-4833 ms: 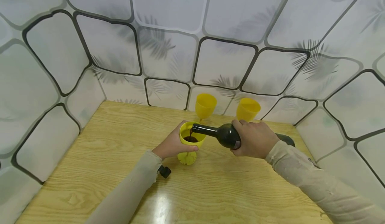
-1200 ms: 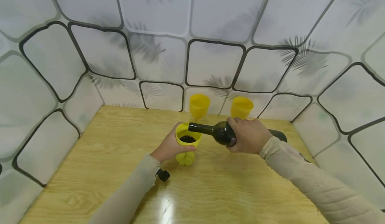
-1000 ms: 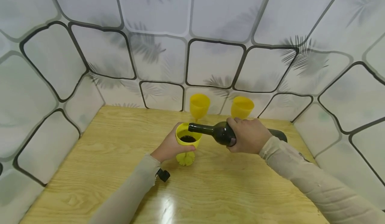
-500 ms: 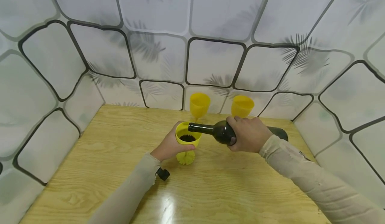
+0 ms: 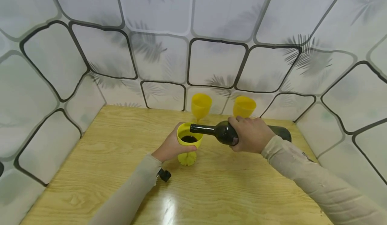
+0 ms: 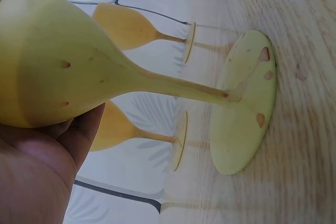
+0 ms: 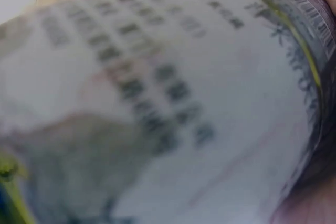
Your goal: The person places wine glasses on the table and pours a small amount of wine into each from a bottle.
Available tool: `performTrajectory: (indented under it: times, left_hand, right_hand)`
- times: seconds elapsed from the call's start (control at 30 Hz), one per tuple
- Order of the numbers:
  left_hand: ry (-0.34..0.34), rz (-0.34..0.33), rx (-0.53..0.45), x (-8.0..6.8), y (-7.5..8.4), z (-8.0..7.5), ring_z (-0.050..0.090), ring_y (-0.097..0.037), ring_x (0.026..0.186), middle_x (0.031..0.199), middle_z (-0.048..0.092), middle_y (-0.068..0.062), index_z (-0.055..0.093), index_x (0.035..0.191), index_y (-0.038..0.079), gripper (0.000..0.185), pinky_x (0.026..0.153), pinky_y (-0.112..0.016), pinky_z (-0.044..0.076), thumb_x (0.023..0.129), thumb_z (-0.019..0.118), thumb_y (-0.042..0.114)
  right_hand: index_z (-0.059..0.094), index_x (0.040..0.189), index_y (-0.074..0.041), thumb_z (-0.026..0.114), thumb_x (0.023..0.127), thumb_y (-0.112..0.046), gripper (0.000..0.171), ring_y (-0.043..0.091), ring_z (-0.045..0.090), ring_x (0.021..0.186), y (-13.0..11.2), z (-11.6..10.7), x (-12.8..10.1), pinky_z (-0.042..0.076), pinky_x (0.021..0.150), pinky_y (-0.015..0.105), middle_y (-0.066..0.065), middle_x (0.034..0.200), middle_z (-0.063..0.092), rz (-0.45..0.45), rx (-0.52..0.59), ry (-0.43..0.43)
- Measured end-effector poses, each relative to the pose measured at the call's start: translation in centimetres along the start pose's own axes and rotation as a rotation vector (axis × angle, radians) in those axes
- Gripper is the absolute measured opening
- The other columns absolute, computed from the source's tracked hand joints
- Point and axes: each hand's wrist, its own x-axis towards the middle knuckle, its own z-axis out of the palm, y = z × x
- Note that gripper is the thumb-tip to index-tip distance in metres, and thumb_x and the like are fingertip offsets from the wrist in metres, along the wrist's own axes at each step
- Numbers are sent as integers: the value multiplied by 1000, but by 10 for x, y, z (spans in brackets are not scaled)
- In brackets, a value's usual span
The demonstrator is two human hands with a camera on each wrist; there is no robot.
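Note:
My left hand (image 5: 169,148) grips the bowl of a yellow goblet (image 5: 188,143) that stands on the wooden table (image 5: 99,158); dark liquid lies in the bowl. In the left wrist view the goblet (image 6: 131,77) fills the frame, my palm (image 6: 37,166) under its bowl. My right hand (image 5: 250,134) holds a dark wine bottle (image 5: 217,132) nearly level, its mouth over the goblet's rim. No stream shows at the mouth. The right wrist view shows only the bottle's blurred label (image 7: 157,103).
Two more yellow goblets (image 5: 200,105) (image 5: 243,106) stand at the back by the tiled wall; both also show in the left wrist view (image 6: 142,24) (image 6: 126,129). A small black cap (image 5: 164,175) lies beside my left forearm. Patterned walls close the table on three sides.
The pouring seen 4.8 s ago has stopped and the bottle is tipped back toward level. Over the last second both hands, bottle and goblet have hardly moved.

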Motion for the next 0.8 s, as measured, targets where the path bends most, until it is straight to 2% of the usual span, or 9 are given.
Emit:
performTrajectory:
  times: [0.63, 0.8]
  left_hand:
    - [5, -9, -1, -1, 4, 2, 60, -27, 121, 140, 55, -18, 38, 147, 18, 85, 106, -45, 49, 81, 91, 15]
    - [11, -7, 7, -1, 3, 2, 61, -26, 119, 136, 57, -12, 38, 147, 19, 85, 105, -45, 50, 80, 91, 15]
  right_hand:
    - [55, 104, -11, 91, 64, -42, 61, 22, 61, 59, -1, -1, 0, 54, 49, 44, 6, 82, 63, 10, -10, 13]
    - [55, 104, -11, 90, 64, -41, 62, 22, 60, 59, -1, -1, -1, 54, 49, 43, 6, 81, 62, 7, -15, 13]
